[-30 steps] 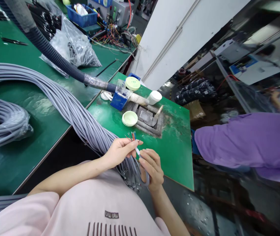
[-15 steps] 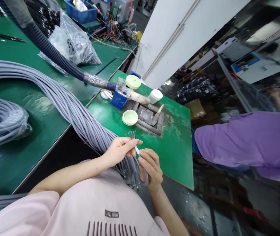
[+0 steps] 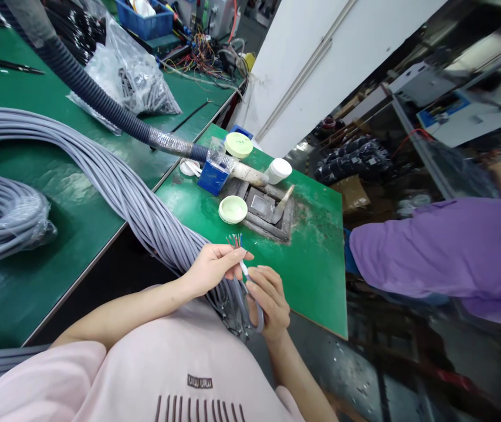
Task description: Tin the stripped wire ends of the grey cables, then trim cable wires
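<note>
Near the front of the green table, my left hand (image 3: 217, 266) pinches the coloured wires (image 3: 235, 240) fanned out at one end of a grey cable (image 3: 260, 316). Their tips look bare and point away from me. My right hand (image 3: 270, 296) is closed on the same cable just below, around its grey jacket. Between the hands shows a short white section (image 3: 244, 268). A thick bundle of grey cables (image 3: 145, 208) runs in from the left and passes under my left hand, its loose ends hanging below.
Ahead sits a soldering pot (image 3: 261, 205) with a scraper across it, beside a pale green dish (image 3: 233, 210), a white cup (image 3: 279, 170) and a blue box (image 3: 213, 176). A ribbed hose (image 3: 114, 108) crosses above. A person in a purple top (image 3: 444, 258) is at right.
Both hands keep their hold on the cable and have barely moved. The wire tips have shifted very slightly.
</note>
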Demonstrator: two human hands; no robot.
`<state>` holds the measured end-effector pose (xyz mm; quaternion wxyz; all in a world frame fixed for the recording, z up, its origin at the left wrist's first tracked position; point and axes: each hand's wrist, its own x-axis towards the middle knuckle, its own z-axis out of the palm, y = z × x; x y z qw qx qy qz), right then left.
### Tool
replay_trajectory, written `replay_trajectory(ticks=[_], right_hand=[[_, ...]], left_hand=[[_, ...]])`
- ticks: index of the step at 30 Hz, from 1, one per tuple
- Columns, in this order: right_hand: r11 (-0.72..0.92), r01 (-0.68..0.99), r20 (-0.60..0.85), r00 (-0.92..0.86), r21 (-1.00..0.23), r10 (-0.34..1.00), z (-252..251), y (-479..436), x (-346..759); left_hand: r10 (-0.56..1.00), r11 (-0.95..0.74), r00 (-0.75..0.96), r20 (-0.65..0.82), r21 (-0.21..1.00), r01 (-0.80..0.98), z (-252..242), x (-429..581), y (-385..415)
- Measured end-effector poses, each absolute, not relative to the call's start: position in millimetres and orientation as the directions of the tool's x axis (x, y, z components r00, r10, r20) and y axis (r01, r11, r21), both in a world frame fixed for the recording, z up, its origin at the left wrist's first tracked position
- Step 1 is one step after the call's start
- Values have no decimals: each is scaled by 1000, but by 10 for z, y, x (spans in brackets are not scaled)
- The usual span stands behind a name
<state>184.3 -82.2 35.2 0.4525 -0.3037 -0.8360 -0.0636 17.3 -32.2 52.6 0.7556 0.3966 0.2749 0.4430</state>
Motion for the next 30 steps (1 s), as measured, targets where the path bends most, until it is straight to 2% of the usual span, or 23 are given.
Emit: replay_trajectory(ticks=[8,14,17,20,23,25,27,30], right_hand=[[809,557,782,-413,-189,467,324,-830,1879],[780,594,763,-407,-196,502,289,-840,1933],[737,618,756,-336,-273,561,403,-826,1916],[661,573,625,-301,-485,720,650,-791,1837],[527,538,361,-389,-658,848,889,-740,1770],[430,578,203,-416,-693,886,977,-701,1748],[359,623,112,-400,-695,910,1009,-669,1732],[343,642,105,-379,-686,919,999,-655,1708]], left_hand=[[884,312,460,-80,835,-454,524,176,-319],[900,252,435,-43,864,-436,490,161,-317],[906,205,423,-15,889,-409,475,155,-326],[906,143,420,56,893,-428,492,152,-364],[885,130,448,125,859,-496,515,153,-381],[902,156,421,96,837,-525,525,154,-373],[931,183,364,38,813,-552,536,158,-367],[956,194,294,-24,803,-564,555,162,-365]])
